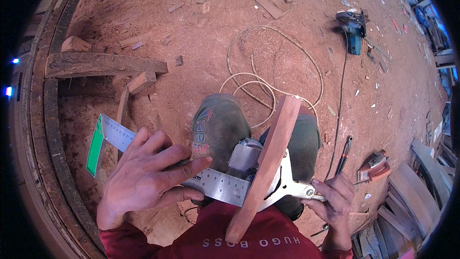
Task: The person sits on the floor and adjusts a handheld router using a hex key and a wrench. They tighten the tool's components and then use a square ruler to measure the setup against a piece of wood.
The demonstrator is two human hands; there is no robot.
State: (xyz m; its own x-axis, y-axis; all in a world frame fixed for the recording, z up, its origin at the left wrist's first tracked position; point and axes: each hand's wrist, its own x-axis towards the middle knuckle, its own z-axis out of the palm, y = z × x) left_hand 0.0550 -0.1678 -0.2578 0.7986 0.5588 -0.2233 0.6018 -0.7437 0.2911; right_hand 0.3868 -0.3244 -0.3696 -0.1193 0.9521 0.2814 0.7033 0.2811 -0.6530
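My left hand (pixel 151 175) is closed around the steel blade of a try square (pixel 218 187), whose green handle (pixel 94 146) sticks out to the left. The blade's right end reaches a reddish-brown wood strip (pixel 268 163), which slants over my lap; whether the blade stops there or runs beneath it I cannot tell. Beyond the strip is a pale metal Y-shaped bracket (pixel 290 182) with a bolt near its tip. My right hand (pixel 335 199) pinches that tip between thumb and fingers. A silvery metal housing (pixel 245 156) shows left of the strip, partly hidden.
Coiled pale cord (pixel 239 74) lies on the dusty floor ahead. A teal power tool (pixel 353 38) stands far right. Nearer are a black-and-red hand tool (pixel 343 156) and an orange-red tool (pixel 373 167). Timber beams (pixel 103 64) line the left; boards (pixel 412 192) pile at right.
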